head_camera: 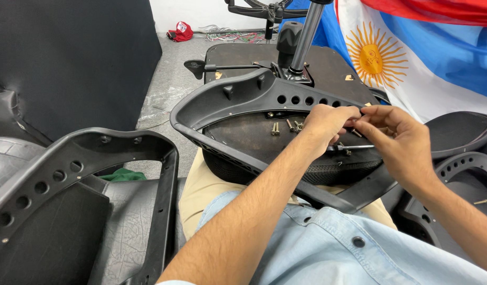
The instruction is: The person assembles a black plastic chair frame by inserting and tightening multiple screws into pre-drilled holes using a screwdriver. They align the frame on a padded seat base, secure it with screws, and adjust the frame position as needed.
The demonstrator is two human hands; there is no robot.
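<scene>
Both hands are meeting over the black chair frame [227, 113], which is lying across the person's lap. Left hand [323, 124] is curled, its fingertips pressed together on something small at the frame's upper bar; what it is pinching I cannot tell, because the fingers are hiding it. Right hand [399, 140] is facing the left one, thumb and forefinger closed in a pinch, and their tips are almost touching the left fingers. A screwdriver [354, 148] with a thin metal shaft is lying just under the hands; it seems to be tucked under the left hand, but the handle is not showing.

Loose screws [285, 126] are lying on the dark seat board [243, 134] inside the frame, just beside the left hand. Behind the frame, a chair base [301, 42] with a metal column is standing on another board. A second frame [96, 179] is resting at the person's left side. A blue and white flag [412, 58] with a yellow sun is hanging at the right. A red cap [181, 30] is lying on the floor far behind.
</scene>
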